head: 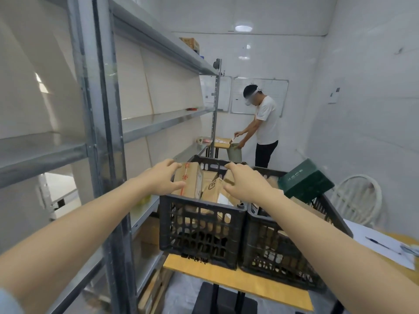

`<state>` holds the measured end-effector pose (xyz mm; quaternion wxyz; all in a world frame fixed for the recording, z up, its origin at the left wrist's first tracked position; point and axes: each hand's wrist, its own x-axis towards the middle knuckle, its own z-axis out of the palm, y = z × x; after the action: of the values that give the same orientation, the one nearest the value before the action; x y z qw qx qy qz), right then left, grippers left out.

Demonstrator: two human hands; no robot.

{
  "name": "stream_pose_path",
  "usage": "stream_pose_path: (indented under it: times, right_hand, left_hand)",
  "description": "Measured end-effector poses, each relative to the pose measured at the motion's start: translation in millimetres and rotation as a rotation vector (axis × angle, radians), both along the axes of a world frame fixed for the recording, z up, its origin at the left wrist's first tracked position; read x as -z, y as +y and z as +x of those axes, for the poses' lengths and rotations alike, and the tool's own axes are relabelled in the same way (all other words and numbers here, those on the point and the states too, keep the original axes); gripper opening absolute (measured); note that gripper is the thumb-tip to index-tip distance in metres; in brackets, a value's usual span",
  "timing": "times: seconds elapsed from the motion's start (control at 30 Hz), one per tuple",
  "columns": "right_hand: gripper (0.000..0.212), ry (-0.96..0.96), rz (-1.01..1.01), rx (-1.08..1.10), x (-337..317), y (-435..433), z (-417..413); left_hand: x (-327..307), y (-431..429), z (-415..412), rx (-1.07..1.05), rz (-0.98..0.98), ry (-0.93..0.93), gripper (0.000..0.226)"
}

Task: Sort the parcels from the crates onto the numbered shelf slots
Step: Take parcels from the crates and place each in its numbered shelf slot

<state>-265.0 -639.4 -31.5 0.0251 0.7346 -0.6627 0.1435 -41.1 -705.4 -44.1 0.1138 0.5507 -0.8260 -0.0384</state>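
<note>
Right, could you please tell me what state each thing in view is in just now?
left crate: holds parcels.
right crate: holds parcels.
taped box: standing in the left crate, poking above its rim.
green box: tilted atop the right crate.
left grip: grips the taped box's top corner.
right grip: fingers spread over the parcels, holding nothing.

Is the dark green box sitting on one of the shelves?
No, the green box lies tilted atop the right-hand black crate, beside the shelving.
</note>
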Motion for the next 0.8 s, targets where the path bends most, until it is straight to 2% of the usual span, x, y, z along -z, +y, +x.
stream_pose_path:
  times: [0.4,0.6,0.8]
  right_hand:
    - [0.060,-0.007,0.022,0.058,34.9,-143.1,-0.5]
    - [0.060,-0.033,0.084,0.072,59.9,-195.3,3.4]
    - [0.060,-0.020,0.104,0.051,73.1,-234.0,-2.5]
  left_hand:
    - [38.0,-151.8,-38.6,0.118,-0.034,-0.153,0.071]
    - [74.5,-201.1,-45.7,0.152,0.050,-0.198,0.074]
    - [101.2,-227.3,-57.4,0.179,0.138,-0.216,0.068]
